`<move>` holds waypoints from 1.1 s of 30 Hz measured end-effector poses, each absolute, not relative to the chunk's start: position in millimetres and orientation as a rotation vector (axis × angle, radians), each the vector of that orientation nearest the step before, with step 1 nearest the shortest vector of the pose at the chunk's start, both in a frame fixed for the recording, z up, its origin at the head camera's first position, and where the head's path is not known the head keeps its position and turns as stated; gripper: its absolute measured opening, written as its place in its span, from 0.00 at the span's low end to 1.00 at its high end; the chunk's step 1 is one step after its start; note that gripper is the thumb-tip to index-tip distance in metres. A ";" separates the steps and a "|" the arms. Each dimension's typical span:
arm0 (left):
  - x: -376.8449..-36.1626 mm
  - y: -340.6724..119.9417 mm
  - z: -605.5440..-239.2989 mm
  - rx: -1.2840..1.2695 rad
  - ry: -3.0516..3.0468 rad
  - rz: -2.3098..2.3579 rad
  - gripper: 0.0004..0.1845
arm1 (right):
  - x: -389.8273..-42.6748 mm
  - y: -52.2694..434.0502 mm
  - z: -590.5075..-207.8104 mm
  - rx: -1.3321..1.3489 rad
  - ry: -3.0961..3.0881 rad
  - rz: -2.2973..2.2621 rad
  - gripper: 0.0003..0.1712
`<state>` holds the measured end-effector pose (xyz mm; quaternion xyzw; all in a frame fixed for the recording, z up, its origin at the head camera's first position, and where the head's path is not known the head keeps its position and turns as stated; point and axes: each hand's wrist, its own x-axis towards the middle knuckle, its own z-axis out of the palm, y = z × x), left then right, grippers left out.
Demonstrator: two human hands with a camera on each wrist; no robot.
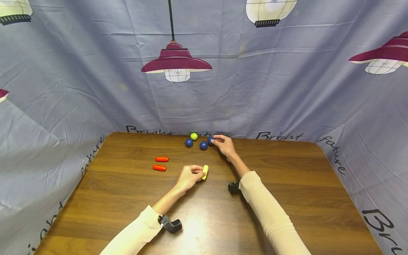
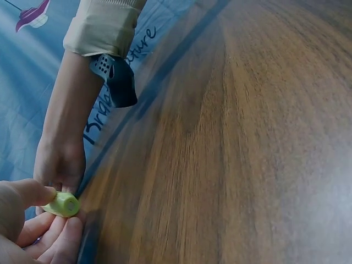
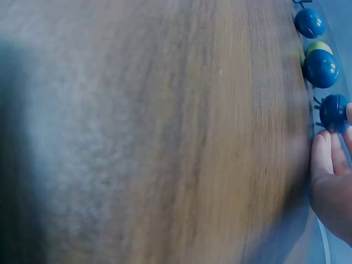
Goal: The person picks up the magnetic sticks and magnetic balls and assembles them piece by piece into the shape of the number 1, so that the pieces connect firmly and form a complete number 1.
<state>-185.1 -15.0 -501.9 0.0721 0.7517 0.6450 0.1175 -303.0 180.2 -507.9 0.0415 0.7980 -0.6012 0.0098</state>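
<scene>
Both your hands are on pieces at the tabletop's [image 1: 287, 198] far side.
Your right hand [image 1: 225, 145] pinches the nearest blue ball [image 1: 210, 140], smooth and round, beside two more and a green ball [image 1: 193, 136]. Your left hand [image 1: 188, 176] fingers pinch a short yellow cylinder [image 1: 205, 171], long axis pointing away from you.

right hand [image 3: 333, 181] cut off, table [image 3: 165, 137] blurred

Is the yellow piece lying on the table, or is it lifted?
Cannot tell. The left hand pinches the yellow piece close over the table; contact is unclear.
</scene>
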 end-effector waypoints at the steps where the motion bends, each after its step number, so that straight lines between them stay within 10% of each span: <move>1: -185.4 -14.4 -501.4 0.215 2.190 1.901 0.15 | -302.1 181.0 -507.6 0.130 2.477 -1.889 0.20; 33: -202.3 16.0 -497.1 0.088 2.107 1.994 0.16 | -286.9 190.9 -499.0 0.090 2.272 -2.008 0.19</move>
